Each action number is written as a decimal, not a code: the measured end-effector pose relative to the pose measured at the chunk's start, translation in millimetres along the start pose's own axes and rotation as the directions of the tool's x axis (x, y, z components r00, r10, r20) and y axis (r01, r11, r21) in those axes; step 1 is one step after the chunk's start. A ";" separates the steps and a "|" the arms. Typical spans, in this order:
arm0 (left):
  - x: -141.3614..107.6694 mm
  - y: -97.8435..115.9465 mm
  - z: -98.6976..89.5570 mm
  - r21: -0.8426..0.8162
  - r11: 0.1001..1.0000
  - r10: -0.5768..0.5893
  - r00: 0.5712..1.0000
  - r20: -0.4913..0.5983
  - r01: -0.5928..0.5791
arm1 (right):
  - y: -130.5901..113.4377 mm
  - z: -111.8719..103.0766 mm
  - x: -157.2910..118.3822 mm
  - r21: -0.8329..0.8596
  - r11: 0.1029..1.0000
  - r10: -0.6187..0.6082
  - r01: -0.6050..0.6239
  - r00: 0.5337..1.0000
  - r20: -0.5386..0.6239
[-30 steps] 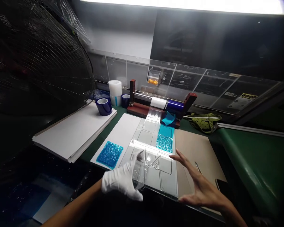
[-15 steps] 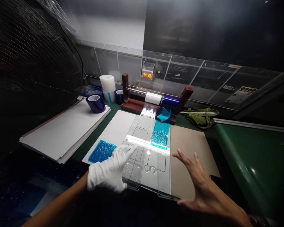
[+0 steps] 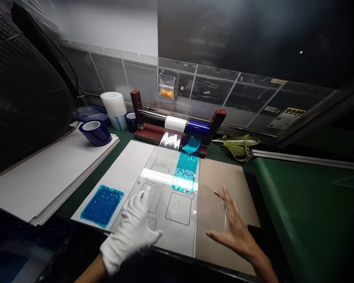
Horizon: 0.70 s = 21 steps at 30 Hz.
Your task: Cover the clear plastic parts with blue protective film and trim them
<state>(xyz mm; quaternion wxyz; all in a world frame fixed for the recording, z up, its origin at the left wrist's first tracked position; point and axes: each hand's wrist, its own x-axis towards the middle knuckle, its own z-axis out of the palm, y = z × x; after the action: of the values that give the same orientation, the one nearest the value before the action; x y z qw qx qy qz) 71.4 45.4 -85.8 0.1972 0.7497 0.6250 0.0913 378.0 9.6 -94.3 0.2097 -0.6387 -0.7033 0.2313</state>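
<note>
My left hand (image 3: 132,226), in a white glove, is at the near left part of a white board (image 3: 135,157), fingers raised and thumb out to the right. My bare right hand (image 3: 237,226) is over the brown board, its thumb and fingers curved around an edge. Between the hands is a clear plastic panel (image 3: 209,202), tilted and hard to see; its top corner and right edge show by the right fingers. Beneath lies a clear sheet with dark rounded outlines (image 3: 178,210). A blue film piece (image 3: 102,205) lies left of the glove.
Behind stands a wooden roll holder (image 3: 147,135) with a white roll (image 3: 176,124) and a blue roll (image 3: 198,127). A blue tape roll (image 3: 96,133) sits on stacked white sheets (image 3: 47,169) at left. A brown board (image 3: 221,173) and a green mat (image 3: 306,196) lie right.
The view has shifted right, so the bench appears further left. The clear panel between my hands has tilted, and its right edge now shows inside my right hand.
</note>
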 end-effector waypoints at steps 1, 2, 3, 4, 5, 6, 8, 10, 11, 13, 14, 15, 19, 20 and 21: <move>-2.0 0.0 10.8 -0.122 0.991 -0.039 0.998 0.056 0.046 | 13.9 8.2 12.3 -0.003 0.999 0.033 -0.033 0.998 -0.045; -5.0 -1.1 21.3 -0.262 0.961 -0.056 0.991 0.122 0.087 | 28.7 17.4 25.6 -0.004 0.997 0.071 -0.071 0.994 -0.079; -8.6 -2.9 31.8 -0.408 0.905 -0.050 0.982 0.180 0.121 | 43.6 27.4 39.6 -0.005 0.995 0.096 -0.097 0.991 -0.093; -12.1 -5.1 42.1 -0.539 0.830 -0.015 0.973 0.232 0.141 | 57.8 37.8 53.7 -0.013 0.994 0.108 -0.110 0.990 -0.090; -15.1 -7.0 52.3 -0.656 0.742 0.057 0.963 0.265 0.136 | 70.5 48.1 67.4 -0.026 0.993 0.116 -0.118 0.990 -0.078; -17.4 -8.3 62.1 -0.759 0.637 0.139 0.949 0.284 0.134 | 81.0 57.9 80.2 -0.046 0.991 0.120 -0.122 0.991 -0.054; -19.7 -7.9 79.6 -0.857 0.471 0.225 0.911 0.345 0.208 | 95.3 74.3 101.6 -0.097 0.988 0.123 -0.122 0.992 0.002; -21.1 -4.3 93.0 -0.865 0.379 0.229 0.873 0.431 0.328 | 102.7 84.0 114.3 -0.148 0.983 0.121 -0.111 0.991 0.059; -22.5 -2.2 97.8 -0.862 0.343 0.226 0.858 0.462 0.374 | 105.5 85.7 116.6 -0.168 0.980 0.119 -0.104 0.990 0.081; -27.8 1.2 103.5 -0.886 0.236 0.252 0.855 0.453 0.400 | 112.2 82.5 111.9 -0.206 0.973 0.128 -0.109 0.989 0.080; -31.4 2.1 104.5 -0.907 0.170 0.272 0.867 0.418 0.384 | 116.8 78.0 105.0 -0.225 0.964 0.158 -0.144 0.986 0.048; -35.3 2.6 104.2 -0.927 0.110 0.288 0.881 0.376 0.360 | 122.3 72.3 95.5 -0.241 0.949 0.212 -0.206 0.977 0.000; -44.2 4.8 92.5 -0.958 -0.002 0.336 0.903 0.269 0.286 | 143.0 52.6 45.8 -0.248 0.803 0.516 -0.542 0.840 -0.168; -43.6 6.5 88.0 -0.957 -0.007 0.349 0.898 0.268 0.289 | 145.5 51.8 34.7 -0.243 0.767 0.567 -0.594 0.805 -0.176; -42.1 8.7 83.3 -0.955 -0.002 0.357 0.892 0.277 0.298 | 146.4 53.0 25.5 -0.238 0.742 0.601 -0.626 0.779 -0.177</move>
<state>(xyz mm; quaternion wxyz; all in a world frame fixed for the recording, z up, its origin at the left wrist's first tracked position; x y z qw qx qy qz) 102.6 -11.9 -153.1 0.8046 0.3957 0.2903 0.3342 461.6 43.2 -223.8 0.0591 -0.8672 -0.4693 0.1554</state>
